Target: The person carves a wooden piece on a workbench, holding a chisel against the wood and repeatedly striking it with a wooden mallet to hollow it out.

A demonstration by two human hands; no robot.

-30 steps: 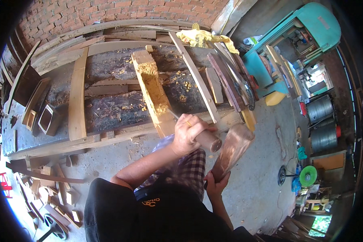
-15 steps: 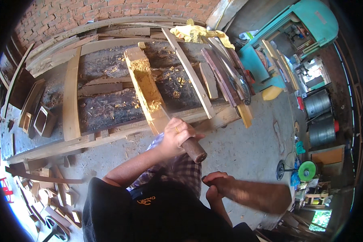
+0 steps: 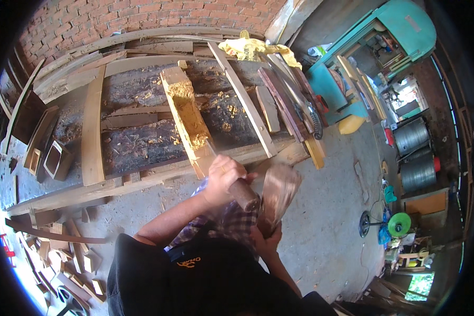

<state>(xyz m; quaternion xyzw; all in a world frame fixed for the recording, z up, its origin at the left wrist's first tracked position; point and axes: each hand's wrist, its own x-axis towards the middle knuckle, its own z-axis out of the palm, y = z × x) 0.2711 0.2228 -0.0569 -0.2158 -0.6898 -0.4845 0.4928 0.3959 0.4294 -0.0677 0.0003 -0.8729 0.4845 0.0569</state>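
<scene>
My left hand (image 3: 224,178) is wrapped round a chisel (image 3: 246,196), whose thick brown wooden handle points back toward me. Its blade slants into the near end of a hollow cut in a yellowish timber (image 3: 194,124). Loose chips lie in that hollow. Low in the view, my right hand (image 3: 268,243) grips a wooden mallet (image 3: 282,192), a rough club shape smeared by motion. The mallet's head stands just right of the chisel handle's butt; a narrow gap shows between them.
A dark slab bench (image 3: 142,137) strewn with chips carries a cross board (image 3: 94,126) and a long strip (image 3: 245,100). Purple-brown boards (image 3: 284,105) lie at its right. Offcuts (image 3: 58,247) cover the floor at left. A turquoise machine (image 3: 405,26) stands far right.
The mallet has swung from low on the right up and leftward, toward the chisel handle. My left hand still holds the chisel at the hollow's near end.
</scene>
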